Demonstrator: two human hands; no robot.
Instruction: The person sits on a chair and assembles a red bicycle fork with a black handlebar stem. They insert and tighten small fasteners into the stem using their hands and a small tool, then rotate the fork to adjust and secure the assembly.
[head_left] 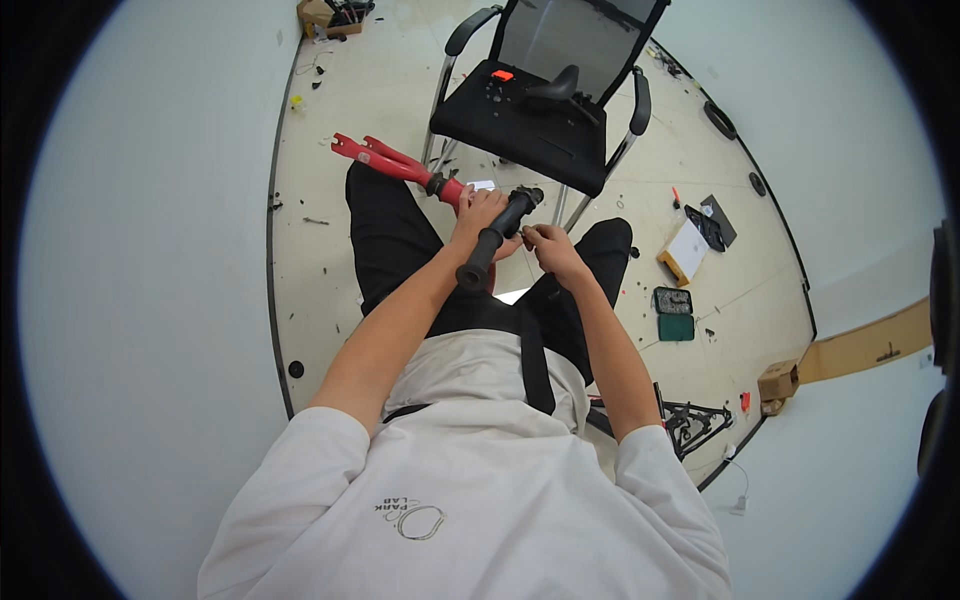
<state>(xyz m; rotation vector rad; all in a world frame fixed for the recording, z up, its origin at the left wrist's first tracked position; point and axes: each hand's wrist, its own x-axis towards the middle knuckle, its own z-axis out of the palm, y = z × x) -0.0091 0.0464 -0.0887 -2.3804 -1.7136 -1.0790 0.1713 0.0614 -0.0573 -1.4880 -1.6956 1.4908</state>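
Observation:
A red bicycle fork lies across my lap, its two prongs pointing to the far left. A black handlebar with a dark rubber grip crosses its near end, the grip's round end toward me. My left hand is closed around the red tube beside the handlebar, with some fingers showing past the bar's right side. Close to the handlebar's right, my right hand is pinched at the fingertips. A small thing seems to be between them, too small to name.
Ahead stands a black office chair with a bicycle saddle and small parts on its seat. To the right on the floor are a green case of small parts, a white-topped box and a black bicycle frame. A wall rises at the left.

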